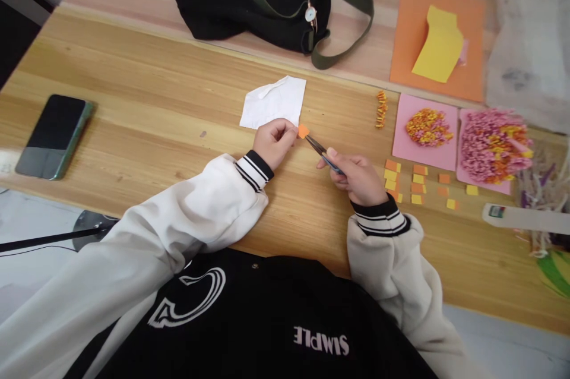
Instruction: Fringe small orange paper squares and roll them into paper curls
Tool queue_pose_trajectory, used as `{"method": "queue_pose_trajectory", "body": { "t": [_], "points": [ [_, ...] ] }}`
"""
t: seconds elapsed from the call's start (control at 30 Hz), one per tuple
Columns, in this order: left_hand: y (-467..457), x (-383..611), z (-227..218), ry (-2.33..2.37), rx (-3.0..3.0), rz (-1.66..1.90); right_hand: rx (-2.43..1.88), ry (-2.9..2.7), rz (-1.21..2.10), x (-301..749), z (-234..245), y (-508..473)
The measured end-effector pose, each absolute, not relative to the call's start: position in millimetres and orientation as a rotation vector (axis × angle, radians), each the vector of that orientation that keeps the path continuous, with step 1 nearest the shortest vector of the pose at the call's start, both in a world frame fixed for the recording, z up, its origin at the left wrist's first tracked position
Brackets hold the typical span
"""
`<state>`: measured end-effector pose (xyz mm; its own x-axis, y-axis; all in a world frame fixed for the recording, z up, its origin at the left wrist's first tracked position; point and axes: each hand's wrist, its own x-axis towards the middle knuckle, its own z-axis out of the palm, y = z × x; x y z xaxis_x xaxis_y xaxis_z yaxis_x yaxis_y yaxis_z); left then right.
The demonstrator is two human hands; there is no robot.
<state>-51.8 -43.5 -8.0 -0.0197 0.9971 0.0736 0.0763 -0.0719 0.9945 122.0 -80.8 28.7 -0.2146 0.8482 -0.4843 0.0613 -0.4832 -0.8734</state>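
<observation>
Between the thumb and fingers of my left hand [276,142] is pinched a small piece of orange paper [303,131]. My right hand [358,177] is closed round the handles of a pair of scissors [317,145], whose blades point left and reach the edge of the paper. How far apart the blades are I cannot tell. Just beyond my left hand lies a creased white paper [275,103]. Right of my right hand, small orange and yellow paper pieces [418,180] lie in loose rows on the wooden table [146,88].
Piles of curled paper bits, one orange [428,128] and one mostly pink [490,144], sit on pink sheets at right. Behind them is an orange sheet [403,40] with yellow paper [440,43]. A black bag [249,5] stands at the back, a phone [54,136] at left.
</observation>
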Motion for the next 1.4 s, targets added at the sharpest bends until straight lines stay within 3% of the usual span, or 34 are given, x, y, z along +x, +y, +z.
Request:
{"method": "queue_pose_trajectory", "body": {
  "t": [1.4],
  "points": [
    [-47.2,-50.9,-3.4,1.280,1.419,1.189,-1.481,-1.125,1.722,120.1,25.8,-81.7]
  ]
}}
